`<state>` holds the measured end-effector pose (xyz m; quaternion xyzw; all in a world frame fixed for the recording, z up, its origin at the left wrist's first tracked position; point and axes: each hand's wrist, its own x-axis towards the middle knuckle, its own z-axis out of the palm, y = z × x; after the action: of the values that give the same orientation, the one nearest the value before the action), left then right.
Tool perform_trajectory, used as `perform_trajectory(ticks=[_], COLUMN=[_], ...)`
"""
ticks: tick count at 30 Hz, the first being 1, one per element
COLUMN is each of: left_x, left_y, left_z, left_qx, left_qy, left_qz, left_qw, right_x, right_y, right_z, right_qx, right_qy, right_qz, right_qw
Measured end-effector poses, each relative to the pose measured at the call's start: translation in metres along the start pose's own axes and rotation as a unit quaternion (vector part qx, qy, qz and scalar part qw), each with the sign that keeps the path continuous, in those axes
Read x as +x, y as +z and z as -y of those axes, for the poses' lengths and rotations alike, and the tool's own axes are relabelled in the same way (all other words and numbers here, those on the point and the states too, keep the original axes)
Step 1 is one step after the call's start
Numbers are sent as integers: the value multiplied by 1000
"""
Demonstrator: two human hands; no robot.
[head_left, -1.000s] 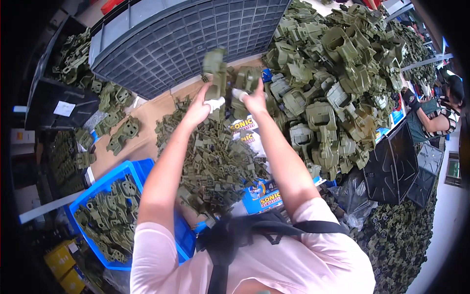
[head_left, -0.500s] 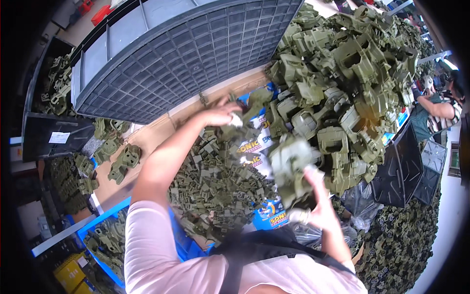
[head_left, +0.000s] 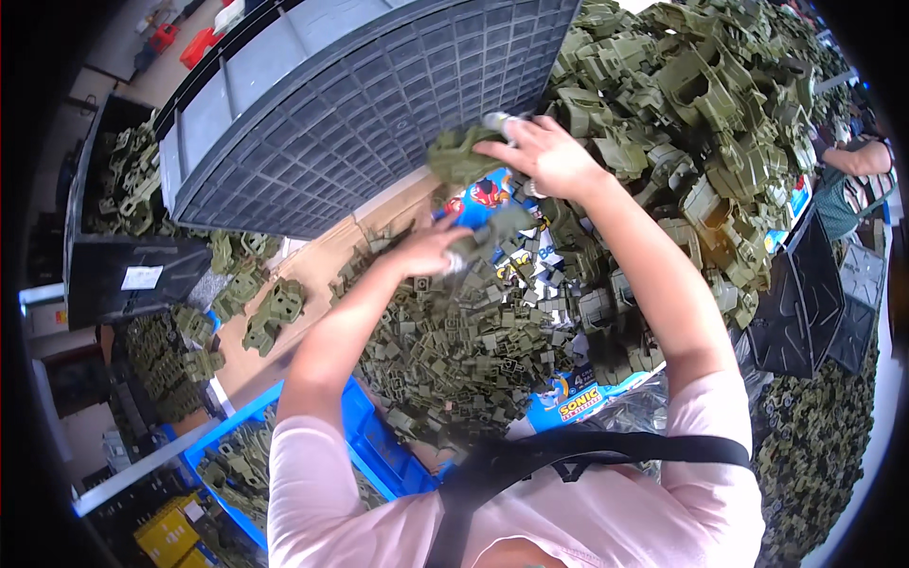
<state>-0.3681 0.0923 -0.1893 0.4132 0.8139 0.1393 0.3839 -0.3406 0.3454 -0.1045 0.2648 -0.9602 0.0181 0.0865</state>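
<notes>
My right hand (head_left: 540, 151) is raised over the table and grips an olive-green plastic part (head_left: 459, 156) at its fingertips. My left hand (head_left: 431, 251) is lower and to the left, closed on another olive-green plastic part (head_left: 492, 232). Below both hands lies a heap of small green plastic pieces (head_left: 454, 350) on a colourful printed sheet (head_left: 578, 402). A tall pile of larger green moulded parts (head_left: 682, 123) rises to the right.
A big grey gridded crate (head_left: 350, 104) stands at the back. A blue bin (head_left: 369, 445) with green parts sits at lower left, a dark bin (head_left: 123, 256) at far left. Black trays (head_left: 814, 303) lean at right, where another person's arm (head_left: 857, 156) shows.
My right hand has come up from low at the right to above the heap, with a green part in it. My left hand stays near the middle, now closer to the right hand.
</notes>
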Motion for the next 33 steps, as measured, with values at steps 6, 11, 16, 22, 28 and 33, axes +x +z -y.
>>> perform_trajectory(ticks=[6, 11, 16, 22, 28, 33], left_x=[-34, -10, -12, -61, -59, -77], left_y=[10, 1, 22, -16, 24, 56], left_z=[-45, -20, -25, 24, 99, 49], left_qx=[67, 66, 7, 88, -24, -156], left_qy=[187, 52, 94, 55, -18, 89], left_qz=[31, -40, 118, -52, -10, 8], left_qw=[980, 996, 988, 993, 999, 984], right_x=[7, -7, 5, -62, -83, -87], right_y=[75, 96, 95, 94, 50, 93], right_z=[-16, 23, 53, 121, 141, 100], right_qx=[-102, -102, -83, 85, 368, 127], right_qy=[39, 239, 126, 166, 123, 323], right_qz=[-94, 110, 321, 306, 207, 41], right_qw=[990, 959, 935, 934, 898, 937])
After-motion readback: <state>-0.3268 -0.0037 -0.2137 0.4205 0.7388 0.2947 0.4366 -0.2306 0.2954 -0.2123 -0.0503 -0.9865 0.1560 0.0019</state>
